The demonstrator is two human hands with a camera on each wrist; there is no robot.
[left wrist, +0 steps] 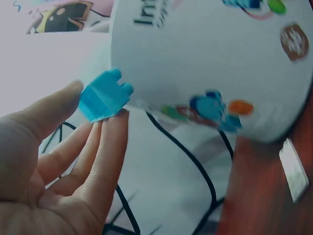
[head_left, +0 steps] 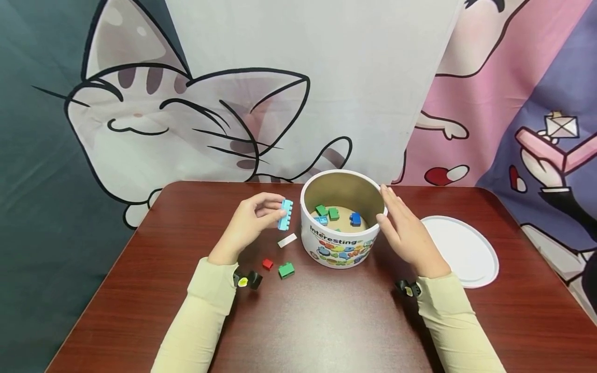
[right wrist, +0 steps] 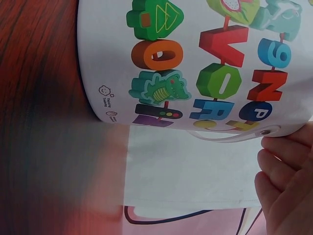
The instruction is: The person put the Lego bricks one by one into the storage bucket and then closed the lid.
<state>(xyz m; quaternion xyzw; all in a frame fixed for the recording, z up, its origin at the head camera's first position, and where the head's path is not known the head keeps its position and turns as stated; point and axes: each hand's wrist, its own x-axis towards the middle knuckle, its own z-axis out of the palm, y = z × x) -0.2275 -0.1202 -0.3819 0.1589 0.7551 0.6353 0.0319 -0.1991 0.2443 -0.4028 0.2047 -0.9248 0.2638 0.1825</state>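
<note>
Between thumb and fingers my left hand (head_left: 250, 224) pinches a light blue toy brick (head_left: 285, 215), held just left of a round white bucket (head_left: 342, 248). In the left wrist view the brick (left wrist: 106, 95) shows its studs toward the bucket's printed wall. My right hand (head_left: 410, 233) lies with straight fingers against the bucket's right side, its fingertips near the rim; the right wrist view has the fingers (right wrist: 281, 156) beside the handle joint. Inside the bucket are green bricks (head_left: 333, 214), a dark blue brick (head_left: 355, 219) and a light blue brick (head_left: 321, 220).
On the brown table (head_left: 345, 326), left of the bucket, lie a white brick (head_left: 287, 240), a small red brick (head_left: 267, 264) and a green brick (head_left: 286, 270). A round white lid (head_left: 466, 254) lies to the right, beside my right forearm. A cartoon-printed cloth (head_left: 280, 103) hangs behind.
</note>
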